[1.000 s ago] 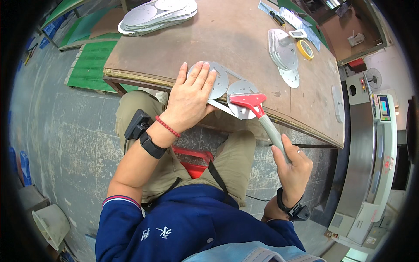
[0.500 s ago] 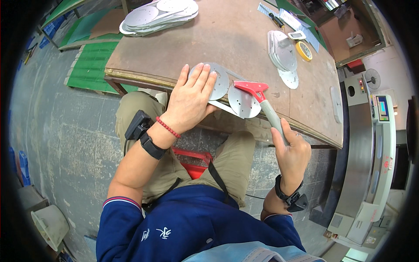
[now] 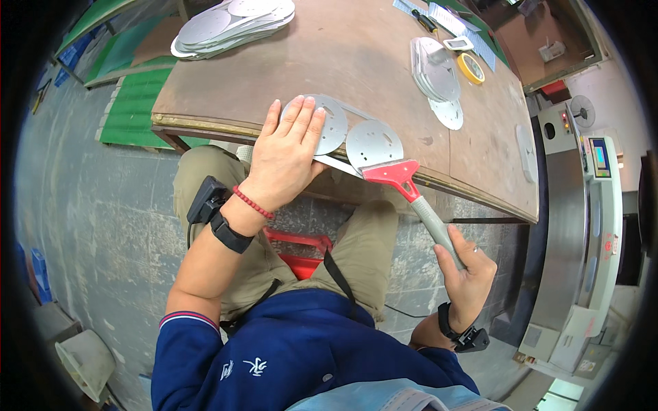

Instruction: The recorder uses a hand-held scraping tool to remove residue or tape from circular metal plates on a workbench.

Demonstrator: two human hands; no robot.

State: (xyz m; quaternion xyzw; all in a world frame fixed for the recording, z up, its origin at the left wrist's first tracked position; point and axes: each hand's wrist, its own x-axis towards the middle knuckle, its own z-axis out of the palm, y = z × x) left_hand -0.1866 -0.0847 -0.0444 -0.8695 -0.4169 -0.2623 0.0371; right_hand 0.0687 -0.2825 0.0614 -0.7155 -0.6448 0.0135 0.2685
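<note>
While the left hand (image 3: 284,154) lies flat, fingers extended, over the left disc of a grey two-disc piece (image 3: 374,140), the right hand (image 3: 469,274) grips the handle of a red-headed scraper (image 3: 392,174), its blade at the right disc's near rim. The piece slightly overhangs the near edge of the bench (image 3: 329,58); a plate stack (image 3: 233,31) sits farther back, left.

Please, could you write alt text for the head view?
A person's left hand rests on one of two grey discs at a table's edge; the right hand holds a red-headed scraper at the other disc. Stacked plates lie beyond.
</note>
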